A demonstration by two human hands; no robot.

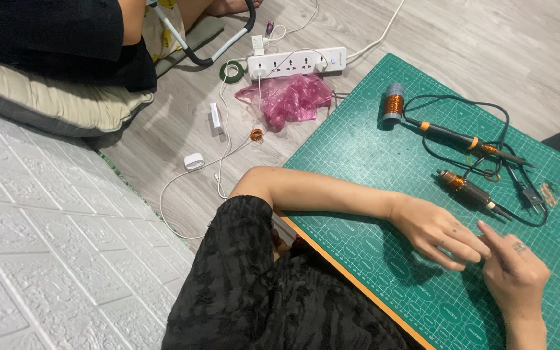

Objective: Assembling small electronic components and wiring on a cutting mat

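My left hand (439,233) and my right hand (515,272) meet fingertip to fingertip low over the green cutting mat (371,149). The left fingers reach toward the right index finger, which points up and left. Anything pinched between them is too small to make out. Just beyond the hands lies a dark tool with a copper-wound body (471,191). Farther back is a black soldering iron with orange collars (468,139), its cable looped about it. A spool of copper wire (393,102) stands at the mat's far corner.
On the wooden floor lie a white power strip (296,63), a pink plastic bag (286,97), a green tape roll (231,71), a white charger (194,161) and cables. Another person (66,32) sits on a cushion (53,97) at top left. A white brick-patterned panel (46,259) fills the left.
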